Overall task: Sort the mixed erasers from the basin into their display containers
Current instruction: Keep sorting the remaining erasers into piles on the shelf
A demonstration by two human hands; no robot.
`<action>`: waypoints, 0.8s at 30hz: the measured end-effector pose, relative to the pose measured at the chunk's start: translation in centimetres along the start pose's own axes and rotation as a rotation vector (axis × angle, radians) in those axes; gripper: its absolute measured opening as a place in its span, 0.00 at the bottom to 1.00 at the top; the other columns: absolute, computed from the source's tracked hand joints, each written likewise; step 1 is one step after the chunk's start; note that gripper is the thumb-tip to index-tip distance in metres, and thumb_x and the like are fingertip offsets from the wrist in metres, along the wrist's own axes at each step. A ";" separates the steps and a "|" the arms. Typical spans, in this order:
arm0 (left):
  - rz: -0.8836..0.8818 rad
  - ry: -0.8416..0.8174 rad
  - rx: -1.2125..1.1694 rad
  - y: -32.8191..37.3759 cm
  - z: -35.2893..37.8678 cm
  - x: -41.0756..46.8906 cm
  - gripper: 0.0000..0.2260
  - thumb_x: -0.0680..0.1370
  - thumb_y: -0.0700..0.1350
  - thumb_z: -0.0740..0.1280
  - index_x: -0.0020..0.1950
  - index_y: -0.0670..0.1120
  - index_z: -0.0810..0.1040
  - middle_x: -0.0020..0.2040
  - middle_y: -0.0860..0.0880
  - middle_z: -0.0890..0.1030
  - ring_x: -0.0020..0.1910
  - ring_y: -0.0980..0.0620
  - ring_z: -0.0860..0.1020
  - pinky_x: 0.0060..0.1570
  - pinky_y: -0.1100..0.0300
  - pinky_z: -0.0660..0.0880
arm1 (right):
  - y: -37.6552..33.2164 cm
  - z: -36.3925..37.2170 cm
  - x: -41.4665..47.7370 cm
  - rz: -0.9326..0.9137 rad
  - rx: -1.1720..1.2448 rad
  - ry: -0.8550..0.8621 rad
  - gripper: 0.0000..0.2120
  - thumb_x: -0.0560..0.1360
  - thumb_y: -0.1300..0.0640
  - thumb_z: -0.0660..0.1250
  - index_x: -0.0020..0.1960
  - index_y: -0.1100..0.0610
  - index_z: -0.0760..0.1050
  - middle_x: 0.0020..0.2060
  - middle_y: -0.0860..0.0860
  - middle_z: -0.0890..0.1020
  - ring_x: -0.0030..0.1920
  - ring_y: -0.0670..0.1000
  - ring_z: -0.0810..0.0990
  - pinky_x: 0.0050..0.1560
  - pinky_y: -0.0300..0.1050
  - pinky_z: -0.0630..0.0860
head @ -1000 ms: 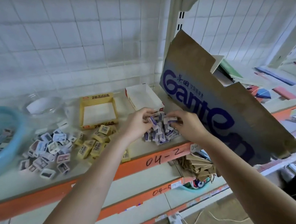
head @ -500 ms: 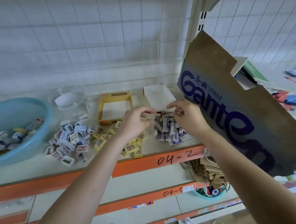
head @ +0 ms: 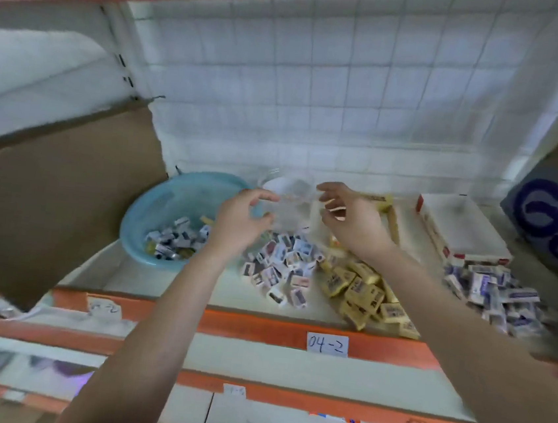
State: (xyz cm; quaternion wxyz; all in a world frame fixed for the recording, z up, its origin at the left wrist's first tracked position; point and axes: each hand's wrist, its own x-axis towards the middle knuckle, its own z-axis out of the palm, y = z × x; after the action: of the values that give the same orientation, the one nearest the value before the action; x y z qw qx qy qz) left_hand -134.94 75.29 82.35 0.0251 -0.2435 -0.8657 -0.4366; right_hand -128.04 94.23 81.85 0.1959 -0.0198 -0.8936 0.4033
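Note:
A clear plastic container [head: 289,195] stands at the back of the shelf. My left hand [head: 240,222] and my right hand [head: 350,222] flank it with curved fingers, fingertips at its rim; neither plainly grips it. The blue basin [head: 146,218] at left holds several mixed erasers [head: 174,241]. In front of the hands lie three piles: white picture erasers [head: 281,270], yellow erasers [head: 362,290] and purple-wrapped erasers [head: 496,296]. A white box with a red edge [head: 461,230] stands behind the purple pile. A yellow box [head: 390,207] is partly hidden by my right hand.
A brown cardboard sheet [head: 48,201] leans at the left, and a cardboard sheet with blue lettering [head: 551,226] stands at the right. The shelf's orange front edge carries a label reading 04-2 [head: 327,344]. A tiled wall closes the back.
Both hands left the purple eraser pile and moved left to the clear container. The view swung left, so the basin and the left cardboard now show fully.

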 end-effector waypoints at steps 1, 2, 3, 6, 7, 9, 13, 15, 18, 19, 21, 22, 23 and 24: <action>-0.026 0.018 0.011 -1.2 -1.4 0.3 0.12 0.74 0.37 0.69 0.54 0.50 0.79 0.52 0.55 0.78 0.55 0.54 0.74 0.48 0.66 0.66 | -0.8 1.2 0.8 -0.022 0.003 -0.023 0.18 0.74 0.65 0.65 0.63 0.56 0.72 0.52 0.53 0.79 0.48 0.50 0.78 0.53 0.44 0.76; -0.056 0.031 0.021 -2.3 -2.8 0.6 0.12 0.74 0.38 0.69 0.55 0.49 0.79 0.53 0.54 0.78 0.55 0.54 0.74 0.48 0.67 0.66 | -1.6 2.3 1.6 -0.040 0.005 -0.044 0.18 0.74 0.65 0.65 0.63 0.57 0.73 0.52 0.53 0.79 0.48 0.50 0.78 0.53 0.44 0.76; -0.087 0.034 0.026 -3.5 -4.1 0.8 0.12 0.74 0.38 0.69 0.55 0.50 0.79 0.54 0.54 0.78 0.55 0.54 0.73 0.48 0.66 0.66 | -2.3 3.4 2.3 -0.048 0.007 -0.061 0.18 0.74 0.65 0.65 0.62 0.57 0.73 0.52 0.53 0.79 0.48 0.51 0.78 0.54 0.44 0.76; -0.162 0.003 0.034 -6.7 -7.7 1.6 0.11 0.75 0.40 0.69 0.53 0.54 0.76 0.54 0.57 0.76 0.55 0.54 0.73 0.50 0.62 0.66 | -4.1 6.2 4.0 -0.044 -0.008 -0.113 0.16 0.74 0.64 0.66 0.62 0.56 0.74 0.53 0.52 0.79 0.48 0.51 0.79 0.53 0.43 0.77; -0.187 -0.014 0.041 -7.7 -8.6 1.9 0.11 0.75 0.40 0.69 0.54 0.54 0.76 0.54 0.56 0.76 0.55 0.54 0.73 0.50 0.61 0.66 | -4.5 7.1 4.5 -0.049 -0.019 -0.135 0.16 0.74 0.64 0.66 0.62 0.56 0.74 0.53 0.52 0.79 0.49 0.51 0.79 0.53 0.41 0.76; -0.226 -0.060 0.059 -9.6 -10.2 2.6 0.12 0.75 0.39 0.68 0.56 0.51 0.77 0.56 0.54 0.77 0.56 0.53 0.73 0.51 0.61 0.67 | -4.9 8.6 5.5 -0.054 -0.043 -0.193 0.17 0.74 0.65 0.65 0.62 0.57 0.74 0.55 0.53 0.78 0.50 0.52 0.79 0.51 0.37 0.75; -0.229 -0.227 0.113 -12.6 -12.3 4.6 0.14 0.75 0.37 0.68 0.57 0.51 0.76 0.59 0.51 0.77 0.56 0.51 0.75 0.56 0.59 0.71 | -5.3 10.4 7.1 -0.046 -0.138 -0.277 0.17 0.74 0.65 0.66 0.62 0.56 0.75 0.56 0.53 0.77 0.53 0.50 0.77 0.55 0.38 0.75; -0.221 -0.352 0.141 -13.5 -12.5 5.6 0.16 0.75 0.36 0.69 0.59 0.50 0.75 0.61 0.49 0.77 0.57 0.51 0.75 0.59 0.56 0.72 | -5.7 11.2 8.2 -0.052 -0.210 -0.320 0.16 0.74 0.64 0.66 0.61 0.55 0.75 0.56 0.53 0.76 0.53 0.50 0.77 0.55 0.37 0.74; -0.174 -0.527 0.279 -14.1 -11.6 6.8 0.20 0.74 0.38 0.70 0.64 0.50 0.74 0.64 0.51 0.76 0.60 0.52 0.74 0.60 0.56 0.72 | -6.4 13.0 9.6 -0.054 -0.303 -0.413 0.16 0.75 0.61 0.66 0.62 0.55 0.75 0.59 0.53 0.76 0.54 0.52 0.77 0.57 0.39 0.72; -0.150 -0.565 0.321 -14.2 -11.1 7.1 0.21 0.74 0.38 0.70 0.66 0.50 0.73 0.65 0.52 0.75 0.60 0.52 0.74 0.60 0.56 0.72 | -6.6 13.8 10.0 -0.061 -0.349 -0.445 0.16 0.75 0.60 0.66 0.63 0.54 0.74 0.60 0.54 0.75 0.55 0.52 0.77 0.58 0.42 0.72; -0.110 -0.629 0.389 -14.2 -10.1 7.4 0.23 0.74 0.39 0.71 0.67 0.51 0.73 0.64 0.52 0.74 0.61 0.50 0.74 0.58 0.55 0.72 | -6.7 15.3 10.3 -0.064 -0.473 -0.519 0.18 0.76 0.61 0.63 0.66 0.54 0.72 0.63 0.53 0.74 0.59 0.53 0.75 0.62 0.45 0.70; -0.088 -0.661 0.414 -14.3 -9.7 7.6 0.23 0.73 0.39 0.70 0.67 0.51 0.73 0.63 0.51 0.75 0.60 0.49 0.74 0.57 0.56 0.72 | -6.8 16.0 10.3 -0.057 -0.538 -0.553 0.20 0.76 0.62 0.62 0.67 0.54 0.70 0.65 0.53 0.73 0.61 0.54 0.74 0.63 0.47 0.70; -0.067 -0.691 0.422 -14.5 -9.2 7.7 0.23 0.73 0.39 0.70 0.67 0.51 0.73 0.62 0.50 0.76 0.59 0.48 0.75 0.55 0.56 0.72 | -6.8 16.5 10.2 -0.042 -0.588 -0.584 0.21 0.76 0.62 0.62 0.68 0.54 0.70 0.65 0.53 0.72 0.62 0.54 0.73 0.63 0.48 0.70; -0.056 -0.708 0.417 -14.8 -8.8 7.7 0.22 0.73 0.39 0.70 0.66 0.50 0.74 0.61 0.48 0.77 0.58 0.47 0.75 0.54 0.56 0.72 | -6.8 17.0 10.2 -0.024 -0.618 -0.608 0.21 0.76 0.62 0.61 0.68 0.54 0.69 0.65 0.54 0.72 0.63 0.55 0.73 0.63 0.49 0.70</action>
State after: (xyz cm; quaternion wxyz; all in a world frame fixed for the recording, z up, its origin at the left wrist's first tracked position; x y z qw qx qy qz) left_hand -149.78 64.19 78.80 -0.2375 -0.3449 -0.8970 -0.1417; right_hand -142.85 79.52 80.02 -0.0869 0.0525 -0.9896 0.1020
